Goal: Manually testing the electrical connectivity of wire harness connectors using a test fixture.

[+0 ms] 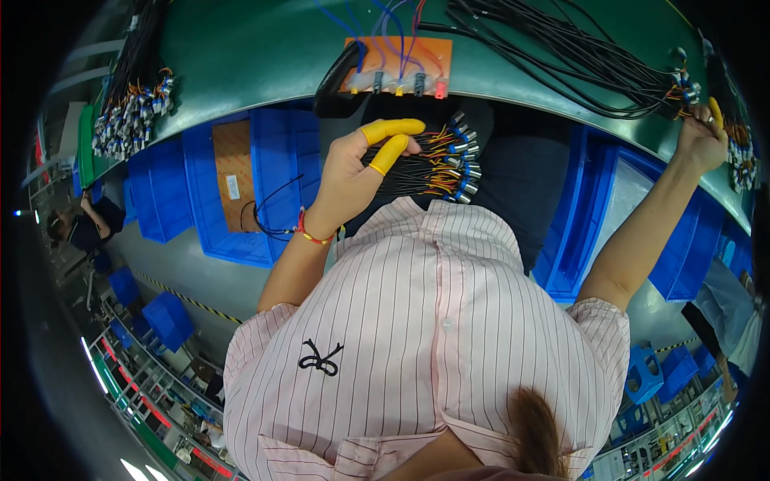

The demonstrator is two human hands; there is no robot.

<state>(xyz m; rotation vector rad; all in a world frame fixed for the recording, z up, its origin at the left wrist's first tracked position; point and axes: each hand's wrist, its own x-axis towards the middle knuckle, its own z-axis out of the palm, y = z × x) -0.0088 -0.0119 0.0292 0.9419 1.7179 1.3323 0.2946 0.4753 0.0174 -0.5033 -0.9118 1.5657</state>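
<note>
My left hand (358, 170), with yellow finger cots on thumb and forefinger, lies over a bundle of black cables (401, 178) on my lap. Its thumb and forefinger are stretched out and apart; the other fingers are mostly hidden. The bundle's orange and red wire ends lead to blue-and-silver connectors (462, 170). At the far right, my right hand (703, 143) is closed at the connector ends of another bunch of black cables (593, 76) on the bench. One yellow-covered finger points up there; a cable end seems pinched, its exact hold partly hidden.
An orange test board (437, 56) with coloured leads and sockets sits at the edge of the green bench (249, 48), beside a black object (333, 90). More connectors (132, 116) hang at the left. Blue bins (281, 152) stand below. Other people are visible at both sides.
</note>
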